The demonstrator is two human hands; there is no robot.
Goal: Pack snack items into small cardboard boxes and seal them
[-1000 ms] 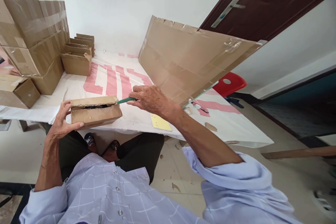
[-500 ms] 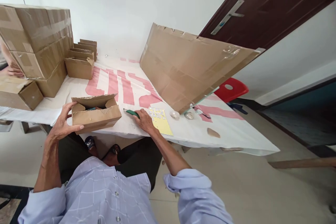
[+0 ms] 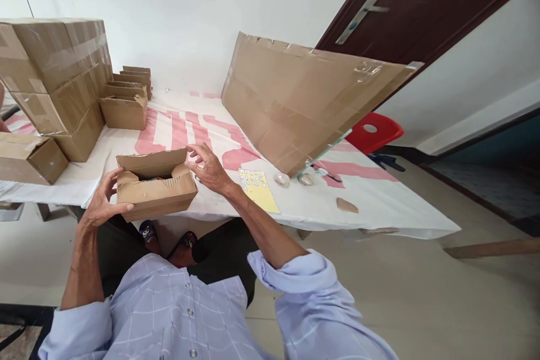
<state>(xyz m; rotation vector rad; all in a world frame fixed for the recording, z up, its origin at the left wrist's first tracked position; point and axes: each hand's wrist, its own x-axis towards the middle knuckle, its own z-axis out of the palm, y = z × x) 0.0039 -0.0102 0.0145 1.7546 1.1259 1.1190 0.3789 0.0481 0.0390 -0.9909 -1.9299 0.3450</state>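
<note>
A small cardboard box (image 3: 158,197) stands at the table's near edge, its top open and its long back flap raised. Something colourful lies inside, too little visible to name. My left hand (image 3: 103,199) grips the box's left end, thumb on the front face and fingers round the back. At the opposite end, my right hand (image 3: 210,171) has its thumb and fingertips at the upper right corner, by the raised flap. Just below that hand a small dark tip shows on the cloth; the rest of it is hidden. A yellow sheet (image 3: 264,199) with white stickers lies to the right.
Taped cartons (image 3: 54,62) are stacked at the left, with several open small boxes (image 3: 124,112) behind them. A large cardboard panel (image 3: 295,101) leans at the back. Tape rolls (image 3: 306,179) and a brown scrap (image 3: 346,205) lie on the cloth-covered table (image 3: 392,211). A red chair (image 3: 375,132) stands beyond.
My right hand has let go of the green knife and moved up and left to the box's right corner. My left hand keeps its grip. The other person's hand at the far left has mostly left view.
</note>
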